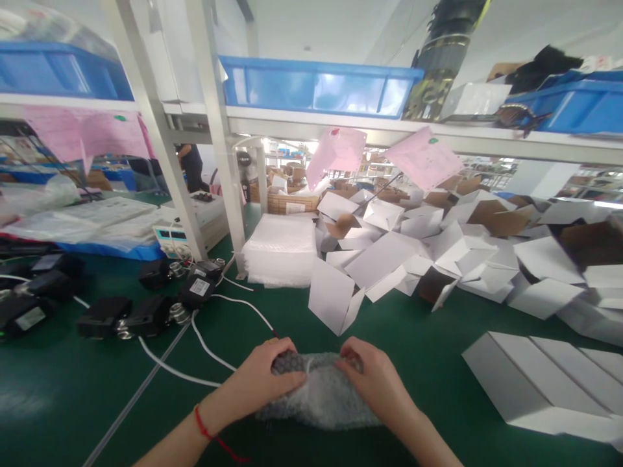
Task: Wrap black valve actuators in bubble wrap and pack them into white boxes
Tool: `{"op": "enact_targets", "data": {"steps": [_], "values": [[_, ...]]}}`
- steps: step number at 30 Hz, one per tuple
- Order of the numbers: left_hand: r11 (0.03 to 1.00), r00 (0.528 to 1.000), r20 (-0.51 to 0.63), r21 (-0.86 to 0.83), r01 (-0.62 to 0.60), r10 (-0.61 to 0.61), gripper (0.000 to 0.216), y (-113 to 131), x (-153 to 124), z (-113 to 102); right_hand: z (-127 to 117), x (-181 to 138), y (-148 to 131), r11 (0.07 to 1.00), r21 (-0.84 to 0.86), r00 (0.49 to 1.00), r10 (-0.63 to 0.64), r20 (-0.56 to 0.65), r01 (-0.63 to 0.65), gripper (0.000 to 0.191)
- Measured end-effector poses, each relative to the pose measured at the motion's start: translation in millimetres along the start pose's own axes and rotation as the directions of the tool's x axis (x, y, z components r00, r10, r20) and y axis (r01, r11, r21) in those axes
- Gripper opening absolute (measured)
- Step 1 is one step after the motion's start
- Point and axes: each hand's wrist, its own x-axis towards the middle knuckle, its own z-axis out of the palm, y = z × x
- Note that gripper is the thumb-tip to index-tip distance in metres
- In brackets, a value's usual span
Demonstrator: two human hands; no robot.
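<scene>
Right in front of me on the green table lies a clear bubble wrap bag (335,397), with a dark thing (288,363) showing through its upper left part. My left hand (265,373) grips the bag's left side, thumb across the top and fingers curled behind. On the other side, my right hand (372,376) pinches the bag's upper right edge between thumb and fingers. A white cable (179,375) runs from the left toward the bag; where it ends behind my left hand is hidden.
Black boxy devices (197,288) with metal connectors and white cables stand at left. A stack of bubble wrap bags (280,250) sits behind my hands. Many open white boxes (384,259) are heaped at right, near closed white cartons (540,383). Overhead, a shelf holds blue bins (316,84).
</scene>
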Motion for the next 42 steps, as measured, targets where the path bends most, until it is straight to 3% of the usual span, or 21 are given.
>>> {"op": "enact_targets", "data": {"steps": [2,4,6,8,10,11,12,14,15,18,20,24,26,29,31,33,35,36,38,40,42], "values": [[0.999,0.999,-0.051,-0.050,0.003,-0.006,0.029,-6.2,-8.2,4.7,-3.9,-2.1,3.9,0.998,-0.044,0.993,-0.056,-0.108,0.051,0.023],[0.996,0.996,-0.085,-0.085,-0.002,-0.005,0.031,-10.7,-14.4,9.7,-8.2,-5.6,7.6,0.998,0.018,0.994,-0.052,-0.100,0.054,0.044],[0.994,0.992,-0.129,-0.105,-0.021,0.008,0.030,-13.6,-18.5,13.9,-12.5,-9.5,10.9,0.979,0.202,0.995,-0.056,0.080,0.039,0.068],[0.992,0.987,-0.161,-0.119,-0.046,0.027,0.029,-15.5,-21.0,16.7,-15.0,-12.3,13.0,0.935,0.354,0.956,-0.095,0.276,-0.009,0.091],[0.990,0.984,-0.169,-0.125,-0.068,0.046,0.027,-16.1,-22.5,18.1,-13.1,-12.9,13.2,0.942,0.332,0.942,-0.059,0.332,-0.058,0.106],[0.988,0.985,-0.159,-0.131,-0.085,0.064,0.026,-15.8,-23.2,18.4,-10.3,-12.1,12.6,0.959,0.274,0.951,-0.019,0.310,-0.070,0.102],[0.985,0.986,-0.144,-0.141,-0.103,0.082,0.026,-15.1,-24.1,18.3,-6.3,-10.6,11.7,0.973,0.219,0.960,0.003,0.279,-0.067,0.086],[0.979,0.989,-0.100,-0.161,-0.121,0.106,0.033,-12.6,-26.4,16.9,3.0,-5.8,9.6,0.983,0.182,0.969,-0.016,0.248,-0.031,0.033],[0.979,0.992,-0.067,-0.171,-0.113,0.103,0.040,-11.0,-27.9,15.6,7.6,-2.7,8.4,0.980,0.197,0.968,-0.041,0.246,-0.009,0.017],[0.983,0.999,0.042,-0.183,-0.007,0.015,0.062,-7.4,-33.5,9.7,17.5,6.8,4.2,0.958,0.286,0.968,-0.089,0.236,0.018,0.027],[0.977,0.995,0.096,-0.205,0.060,-0.041,0.059,-8.8,-37.5,6.8,20.7,11.7,0.2,0.935,0.353,0.964,-0.093,0.248,0.000,0.028],[0.905,0.998,0.055,-0.425,0.007,0.018,0.052,-20.8,-44.7,11.0,24.4,15.1,-11.1,0.858,0.500,0.944,-0.061,0.323,-0.116,0.037],[0.763,0.998,0.053,-0.647,0.013,0.028,0.061,-24.4,-48.7,16.9,27.6,14.8,-18.3,0.789,0.586,0.936,-0.042,0.348,-0.183,0.045],[0.445,0.996,0.088,-0.891,0.084,-0.011,0.070,-17.4,-56.3,24.4,33.7,15.0,-31.8,0.681,0.701,0.952,-0.018,0.304,-0.211,0.053],[0.325,0.996,0.065,-0.942,0.081,-0.061,0.070,-5.6,-61.8,26.2,36.5,14.9,-42.1,0.639,0.756,0.982,-0.003,0.189,-0.143,0.047],[0.275,0.991,0.013,-0.960,0.048,-0.130,0.069,7.1,-65.9,25.5,37.9,11.9,-51.6,0.690,0.721,0.998,-0.019,-0.068,0.062,0.030],[0.266,0.981,-0.048,-0.964,0.003,-0.189,0.071,16.1,-67.2,24.2,40.1,4.5,-57.8,0.778,0.565,0.945,-0.108,-0.308,0.273,0.014],[0.280,0.975,-0.076,-0.960,-0.016,-0.207,0.071,18.6,-66.6,23.9,42.6,-0.7,-59.4,0.797,0.513,0.924,-0.140,-0.355,0.318,0.012],[0.347,0.962,-0.141,-0.936,-0.053,-0.233,0.071,19.8,-63.5,25.4,51.3,-11.8,-60.6,0.764,0.593,0.954,-0.096,-0.284,0.253,0.010],[0.457,0.936,-0.248,-0.882,-0.112,-0.249,0.070,18.7,-59.1,30.8,63.6,-21.6,-62.2,0.618,0.779,0.991,0.010,-0.136,0.101,0.028],[0.580,0.899,-0.370,-0.795,-0.177,-0.233,0.068,18.4,-54.9,40.2,74.9,-28.6,-66.7,0.488,0.872,0.997,0.049,-0.065,0.032,0.049]]}}
